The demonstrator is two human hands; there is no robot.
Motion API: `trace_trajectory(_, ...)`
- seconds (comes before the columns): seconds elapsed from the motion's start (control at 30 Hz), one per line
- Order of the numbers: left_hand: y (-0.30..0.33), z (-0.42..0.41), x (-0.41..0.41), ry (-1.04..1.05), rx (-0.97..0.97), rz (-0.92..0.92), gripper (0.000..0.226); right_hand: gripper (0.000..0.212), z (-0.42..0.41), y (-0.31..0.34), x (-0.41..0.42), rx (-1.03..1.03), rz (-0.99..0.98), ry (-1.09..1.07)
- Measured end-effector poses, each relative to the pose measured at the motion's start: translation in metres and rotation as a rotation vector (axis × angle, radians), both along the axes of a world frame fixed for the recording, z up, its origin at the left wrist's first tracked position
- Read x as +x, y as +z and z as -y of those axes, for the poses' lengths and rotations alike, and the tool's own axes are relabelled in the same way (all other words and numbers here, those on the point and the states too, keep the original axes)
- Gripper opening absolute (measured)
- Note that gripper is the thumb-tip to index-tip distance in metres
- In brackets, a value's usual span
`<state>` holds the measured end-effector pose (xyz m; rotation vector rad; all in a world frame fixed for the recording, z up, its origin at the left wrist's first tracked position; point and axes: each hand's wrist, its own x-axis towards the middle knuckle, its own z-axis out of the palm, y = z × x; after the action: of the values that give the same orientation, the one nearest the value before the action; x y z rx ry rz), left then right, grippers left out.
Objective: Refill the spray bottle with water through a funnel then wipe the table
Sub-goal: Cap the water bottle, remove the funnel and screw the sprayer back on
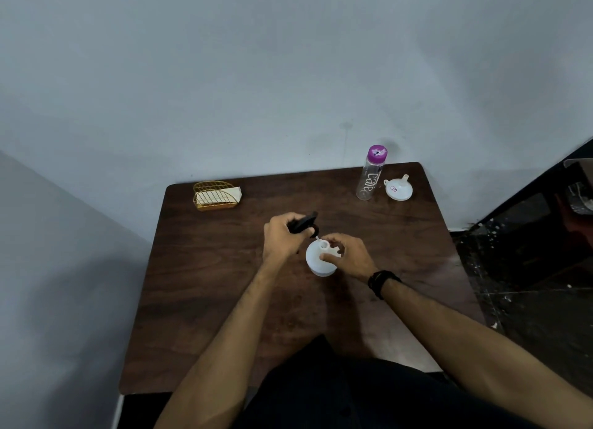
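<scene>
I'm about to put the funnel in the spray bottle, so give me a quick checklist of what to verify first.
1. Spray head off the bottle: ok, the left hand holds it lifted beside the neck.
2. Bottle mouth open: ok, the opening shows at the top.
3. Bottle steady: ok, it stands upright with the right hand gripping it.
4. Funnel within reach: ok, it lies spout up on the table at the far right.
5. A hand free for the funnel: not ok, both are occupied.
6. Water bottle ready to pour: not ok, its purple cap is on; its fill level cannot be told.
</scene>
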<state>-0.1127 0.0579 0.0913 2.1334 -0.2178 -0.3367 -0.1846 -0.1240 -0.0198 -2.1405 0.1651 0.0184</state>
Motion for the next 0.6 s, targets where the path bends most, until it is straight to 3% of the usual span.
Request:
trace_trajectory(0.5,-0.029,0.035,-0.012,-0.259,0.384,-0.003,0.017,0.053,-0.007,-0.035,0.001,0.048,-0.097,-0.100)
trace_trajectory(0.6,-0.030,0.042,-0.014,-0.287,0.449,0.030,0.018,0.043,-0.006,-0.037,0.002,0.070,-0.114,-0.112)
